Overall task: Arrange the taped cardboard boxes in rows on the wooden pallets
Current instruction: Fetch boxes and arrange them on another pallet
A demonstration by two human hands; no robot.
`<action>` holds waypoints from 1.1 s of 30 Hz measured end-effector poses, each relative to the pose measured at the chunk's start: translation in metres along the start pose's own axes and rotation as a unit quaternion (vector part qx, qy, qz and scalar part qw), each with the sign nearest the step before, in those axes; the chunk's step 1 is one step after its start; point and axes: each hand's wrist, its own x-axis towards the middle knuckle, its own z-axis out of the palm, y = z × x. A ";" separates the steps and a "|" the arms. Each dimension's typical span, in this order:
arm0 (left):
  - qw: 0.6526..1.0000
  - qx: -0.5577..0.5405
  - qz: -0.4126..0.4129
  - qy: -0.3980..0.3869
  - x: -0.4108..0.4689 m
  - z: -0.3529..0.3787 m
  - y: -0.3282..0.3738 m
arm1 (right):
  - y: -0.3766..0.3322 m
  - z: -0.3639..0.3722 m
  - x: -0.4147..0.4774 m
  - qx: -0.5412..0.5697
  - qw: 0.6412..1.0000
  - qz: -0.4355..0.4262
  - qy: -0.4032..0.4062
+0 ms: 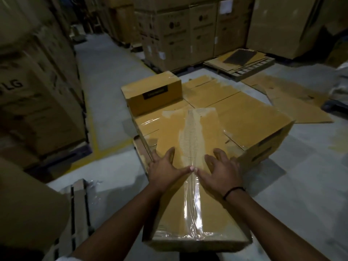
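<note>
A long taped cardboard box (190, 213) lies right in front of me, its clear tape strip running down the middle. My left hand (165, 166) and my right hand (220, 166) rest flat on its top with fingers spread, thumbs almost touching at the tape seam. Beyond it, more taped boxes (244, 117) sit side by side in a low layer. A smaller box (152, 91) stands on top at the far left corner. The pallet under them is hidden.
Tall stacks of printed cartons (37, 81) wall the left side and the back (188, 31). A wooden pallet (79, 210) lies at my near left. Flattened cardboard sheets (293, 98) and a pallet with cardboard (241, 63) lie on the grey floor to the right.
</note>
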 end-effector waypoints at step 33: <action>0.998 0.022 0.057 -0.022 0.361 -0.117 -0.142 | -0.214 0.096 0.289 -0.032 0.994 0.085 0.065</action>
